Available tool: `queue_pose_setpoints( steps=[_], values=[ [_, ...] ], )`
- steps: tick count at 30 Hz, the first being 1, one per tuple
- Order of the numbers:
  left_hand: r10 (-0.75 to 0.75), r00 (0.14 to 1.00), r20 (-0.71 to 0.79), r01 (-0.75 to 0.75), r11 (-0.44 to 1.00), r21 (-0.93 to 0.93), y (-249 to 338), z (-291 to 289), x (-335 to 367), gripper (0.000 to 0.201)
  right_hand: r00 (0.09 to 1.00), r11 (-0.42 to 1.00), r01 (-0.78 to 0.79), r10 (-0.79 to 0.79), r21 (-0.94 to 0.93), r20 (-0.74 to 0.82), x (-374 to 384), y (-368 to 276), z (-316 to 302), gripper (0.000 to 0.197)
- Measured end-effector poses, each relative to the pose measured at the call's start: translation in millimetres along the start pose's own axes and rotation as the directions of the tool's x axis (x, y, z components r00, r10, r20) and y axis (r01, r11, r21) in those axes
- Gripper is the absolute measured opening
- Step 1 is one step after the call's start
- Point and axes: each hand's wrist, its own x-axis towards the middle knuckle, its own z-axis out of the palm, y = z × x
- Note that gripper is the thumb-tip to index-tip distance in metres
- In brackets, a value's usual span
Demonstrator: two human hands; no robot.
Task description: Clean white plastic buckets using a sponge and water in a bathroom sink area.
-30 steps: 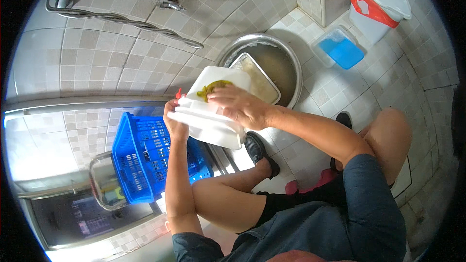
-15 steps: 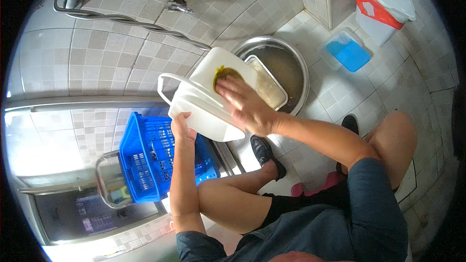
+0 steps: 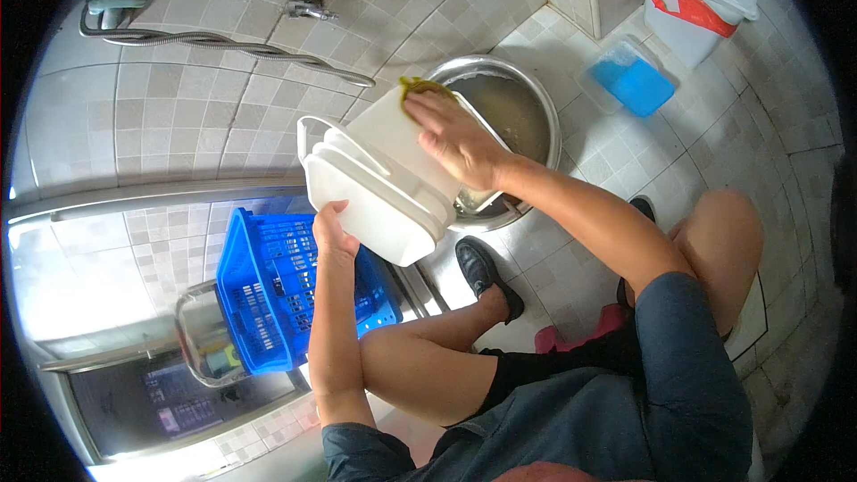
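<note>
A white plastic bucket (image 3: 379, 201) with a carrying handle is tilted over the near-left side of a metal basin (image 3: 552, 116). My left hand (image 3: 334, 230) grips its near end, thumb on the outside; the other fingers are hidden behind it. My right hand (image 3: 457, 141) presses a yellow-green scrubbing cloth (image 3: 428, 87) against the bucket's side, close to the far edge. Murky water (image 3: 522, 107) fills the basin. The edge of a pale rectangular tray (image 3: 486, 201) shows in it, mostly hidden behind my right hand and forearm.
A blue plastic basket (image 3: 263, 295) stands left of my left forearm. On the tiled floor at far right are a clear box with blue contents (image 3: 638, 85) and a white bin with a red liner (image 3: 696, 13). A wall tap (image 3: 310, 7) and twisted hoses (image 3: 241, 47) are at upper left.
My right hand and the cloth have slid up the bucket's side toward its far edge. The bucket has turned slightly, its near end showing more. My left hand keeps its hold.
</note>
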Motion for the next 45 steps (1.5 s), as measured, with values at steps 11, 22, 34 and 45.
queue_pose_setpoints(
  steps=[11, 22, 34, 45],
  values=[
    [0.012, 0.988, 0.156, 0.001, 0.997, -0.081, -15, 9, 9, 0.055, 0.956, 0.994, -0.086, 0.100, 0.061, -0.274, -6, 6, 4, 0.050],
    [0.025, 0.970, 0.242, -0.003, 0.996, -0.090, -16, 13, 2, 0.056, 0.992, 0.992, -0.066, 0.077, 0.108, -0.102, -3, 22, -12, 0.048],
    [0.007, 0.985, 0.174, 0.004, 0.998, -0.063, -21, -8, 17, 0.055, 0.940, 0.968, -0.226, 0.246, 0.110, -0.238, -37, 38, 31, 0.040],
    [-0.044, 0.996, 0.081, 0.043, 0.999, 0.011, -16, 7, 17, 0.052, 0.592, 0.613, -0.790, 0.769, 0.016, -0.242, -158, 267, 60, 0.019]
  ],
)
